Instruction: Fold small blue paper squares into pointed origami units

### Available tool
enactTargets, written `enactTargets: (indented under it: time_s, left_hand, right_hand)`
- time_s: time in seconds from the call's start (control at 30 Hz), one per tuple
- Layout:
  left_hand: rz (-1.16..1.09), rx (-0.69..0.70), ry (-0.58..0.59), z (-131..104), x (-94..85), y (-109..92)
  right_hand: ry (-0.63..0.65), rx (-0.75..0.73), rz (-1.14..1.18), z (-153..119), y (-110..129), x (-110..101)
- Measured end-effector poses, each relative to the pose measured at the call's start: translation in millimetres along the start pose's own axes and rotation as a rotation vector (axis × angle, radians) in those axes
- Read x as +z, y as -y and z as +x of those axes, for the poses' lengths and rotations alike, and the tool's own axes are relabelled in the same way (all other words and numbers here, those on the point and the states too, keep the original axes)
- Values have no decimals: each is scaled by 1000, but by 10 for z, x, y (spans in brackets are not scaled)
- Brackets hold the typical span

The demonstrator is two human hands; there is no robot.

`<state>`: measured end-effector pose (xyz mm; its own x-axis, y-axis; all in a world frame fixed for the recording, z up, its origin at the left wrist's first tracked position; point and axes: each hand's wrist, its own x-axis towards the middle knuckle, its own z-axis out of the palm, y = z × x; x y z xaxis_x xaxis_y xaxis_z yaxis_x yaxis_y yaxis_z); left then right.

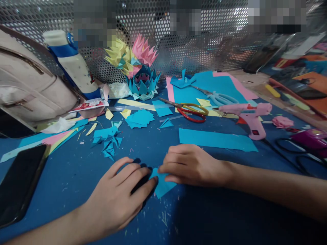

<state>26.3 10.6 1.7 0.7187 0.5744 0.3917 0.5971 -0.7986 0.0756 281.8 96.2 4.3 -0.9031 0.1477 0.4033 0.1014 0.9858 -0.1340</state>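
Observation:
A small blue paper piece (pixel 164 187) lies on the dark blue table between my two hands. My left hand (pixel 125 190) rests at its left edge, fingers apart and curved, the tip of one finger touching the paper. From the right, my right hand (pixel 190 165) has its fingers pressed together on the paper's upper right part. Folded blue paper pieces (pixel 108 137) lie in a loose pile beyond my left hand. A long blue paper strip (pixel 217 139) lies beyond my right hand.
Red and yellow-handled scissors (pixel 191 112), a pink glue gun (pixel 249 114) and blue-handled scissors (pixel 222 98) lie farther back. Folded paper flowers (pixel 143 81) stand by the mesh wall. At left are a black phone (pixel 24 183), a bag (pixel 33 75) and a bottle (pixel 73 64).

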Motion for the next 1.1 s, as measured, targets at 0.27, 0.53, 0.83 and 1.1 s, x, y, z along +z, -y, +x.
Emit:
enactTargets:
  time_s: [0.27, 0.53, 0.83, 1.1]
  left_hand:
    - [-31, 81, 49, 10, -6, 25]
    - [-71, 74, 45, 22, -16, 20]
    - [-79, 3, 22, 26, -28, 40]
    - [-29, 14, 83, 54, -3, 38]
  right_hand:
    - [42, 79, 87, 4, -30, 19]
    - [91, 126, 110, 42, -19, -2]
    - [-23, 301, 201, 59, 55, -4]
    - [-7, 372, 232, 68, 66, 22]
